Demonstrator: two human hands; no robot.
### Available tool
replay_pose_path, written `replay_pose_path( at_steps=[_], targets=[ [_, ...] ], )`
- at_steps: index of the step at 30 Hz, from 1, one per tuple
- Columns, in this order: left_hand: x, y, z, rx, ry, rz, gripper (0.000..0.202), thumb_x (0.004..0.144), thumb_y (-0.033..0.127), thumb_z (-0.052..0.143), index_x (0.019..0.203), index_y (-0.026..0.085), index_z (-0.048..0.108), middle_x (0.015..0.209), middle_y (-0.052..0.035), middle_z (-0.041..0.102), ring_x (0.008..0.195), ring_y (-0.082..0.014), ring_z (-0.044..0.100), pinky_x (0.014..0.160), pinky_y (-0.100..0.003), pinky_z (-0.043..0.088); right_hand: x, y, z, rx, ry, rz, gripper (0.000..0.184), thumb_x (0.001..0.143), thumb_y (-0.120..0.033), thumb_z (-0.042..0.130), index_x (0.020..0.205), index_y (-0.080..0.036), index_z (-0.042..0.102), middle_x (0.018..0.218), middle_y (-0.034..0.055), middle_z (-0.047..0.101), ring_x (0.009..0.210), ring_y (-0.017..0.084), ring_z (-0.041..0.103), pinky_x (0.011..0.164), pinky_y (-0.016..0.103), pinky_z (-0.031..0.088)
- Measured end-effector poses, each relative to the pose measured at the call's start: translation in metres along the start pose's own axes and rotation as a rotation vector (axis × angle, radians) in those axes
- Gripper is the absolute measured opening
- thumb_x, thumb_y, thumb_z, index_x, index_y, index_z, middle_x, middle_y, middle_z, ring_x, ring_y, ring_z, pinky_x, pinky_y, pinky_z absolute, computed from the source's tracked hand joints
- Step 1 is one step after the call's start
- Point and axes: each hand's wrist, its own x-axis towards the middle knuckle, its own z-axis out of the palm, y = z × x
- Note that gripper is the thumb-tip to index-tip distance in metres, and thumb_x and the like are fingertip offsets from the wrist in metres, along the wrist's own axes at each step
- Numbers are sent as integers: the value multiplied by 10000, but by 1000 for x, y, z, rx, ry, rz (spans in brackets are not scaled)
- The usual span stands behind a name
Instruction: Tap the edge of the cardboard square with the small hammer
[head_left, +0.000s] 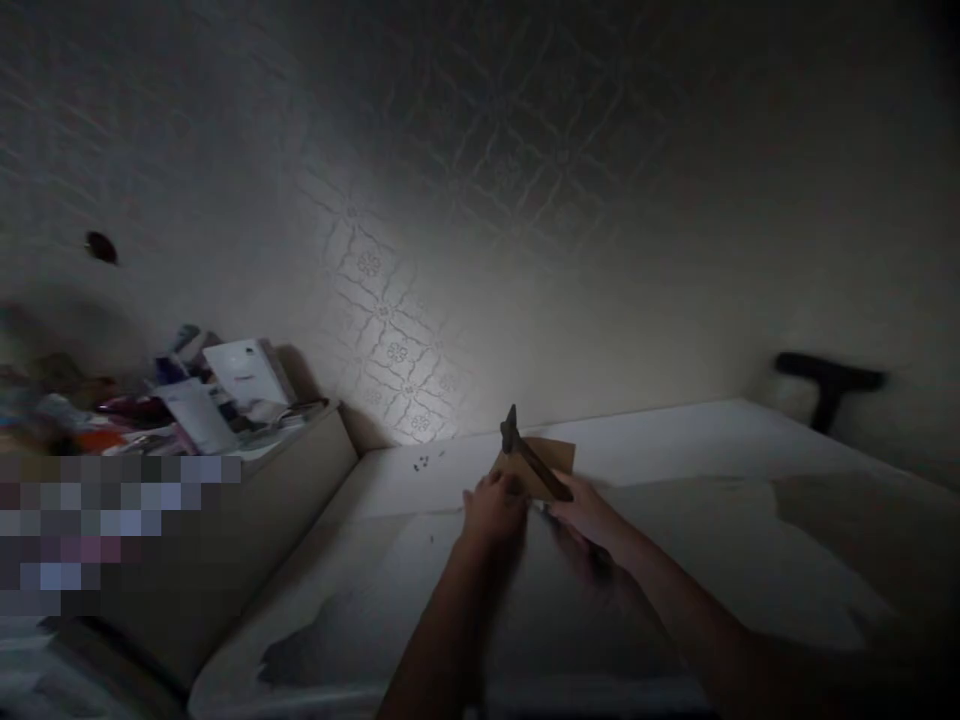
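The room was dim, and a patterned wall (465,200) filled most of what you saw, lit only in a patch near its foot. Below it lay a pale table (712,450), running from about 7 o'clock up to 3 o'clock, its far edge against the wall. At 9 o'clock a lower shelf (300,470) carried a heap of boxes (225,385) and papers, well apart from your hands. At 3 o'clock a dark T-shaped handle (829,385) stood beyond the table's far corner.

Near the middle you held a brown card (551,460) above the table, its flat face toward you. Your left hand (495,510) gripped its lower left part, seemingly to steady it. Your right hand (592,520) was closed around a dark tool (532,460), probably so the tool could work against the card. The tool's long axis ran from 4 o'clock up to 11 o'clock, its tip pointing up and left, past the card's top edge toward the wall. Whether it was a blade, I couldn't tell
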Motion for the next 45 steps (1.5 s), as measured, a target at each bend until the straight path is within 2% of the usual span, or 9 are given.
replay_pose_path(
  at_steps=[4, 10, 14, 19, 24, 28, 35, 41, 45],
  targets=[
    [-1, 0, -1, -2, -3, -1, 350, 906, 350, 472, 1233, 296, 583, 1415, -54, 511, 1259, -270, 494, 1020, -472, 391, 0, 0, 0, 60, 13, 30, 606, 608, -122, 532, 1203, -156, 643, 684, -14, 681, 514, 118, 552, 457, 195, 404],
    [-1, 2, -2, 11, 1, -6, 367, 900, 356, 478, 1246, 282, 573, 1406, -67, 520, 1260, -272, 493, 1022, -477, 388, 6, 8, 1, 88, 56, -74, 557, 580, -104, 565, 1120, -165, 685, 876, 25, 732, 806, 182, 650, 664, 242, 507],
    [0, 1, 0, 17, 5, -9, 361, 891, 365, 490, 1229, 284, 585, 1415, -66, 511, 1261, -281, 493, 1017, -475, 393, 4, 7, 1, 93, 34, -44, 553, 589, -99, 544, 1122, -147, 685, 824, 26, 726, 742, 173, 645, 641, 247, 503],
    [0, -1, 1, -11, 9, 3, 363, 900, 367, 482, 1244, 293, 575, 1421, -62, 505, 1256, -281, 498, 1010, -491, 396, 3, 5, -1, 72, 49, -80, 528, 580, -109, 564, 1089, -160, 693, 849, 17, 727, 812, 193, 654, 738, 277, 515],
    [-2, 1, -2, -7, 6, -9, 377, 895, 338, 485, 1261, 301, 570, 1434, -57, 494, 1264, -273, 491, 1024, -471, 388, 4, 7, 1, 77, 24, -38, 582, 588, -133, 545, 1157, -159, 661, 733, 5, 700, 738, 192, 652, 657, 272, 517],
    [-2, 2, -3, -15, -6, -13, 357, 895, 341, 476, 1230, 297, 592, 1424, -57, 502, 1271, -282, 484, 1027, -490, 384, 4, 6, 1, 83, 39, -51, 580, 579, -127, 543, 1144, -158, 667, 749, 11, 701, 742, 184, 647, 632, 253, 510],
    [-2, 1, -2, -17, 2, -12, 380, 896, 361, 482, 1261, 303, 571, 1442, -56, 486, 1285, -281, 470, 1033, -486, 379, 1, 2, 0, 64, 26, 9, 618, 583, -94, 512, 1180, -160, 657, 660, -24, 672, 531, 127, 563, 496, 211, 441],
    [-2, 2, -3, -9, -1, -15, 364, 888, 340, 490, 1236, 296, 586, 1420, -62, 509, 1265, -279, 493, 1026, -485, 385, 3, 4, 1, 81, 43, -53, 586, 571, -77, 524, 1127, -166, 684, 842, 10, 728, 766, 174, 653, 631, 231, 508],
    [-1, 1, -1, -15, 7, -9, 369, 883, 340, 492, 1236, 291, 588, 1428, -62, 500, 1267, -289, 488, 1027, -507, 379, 4, 6, 1, 78, 28, -11, 585, 602, -103, 535, 1170, -165, 662, 750, -1, 708, 704, 173, 645, 600, 240, 505]
  ],
)
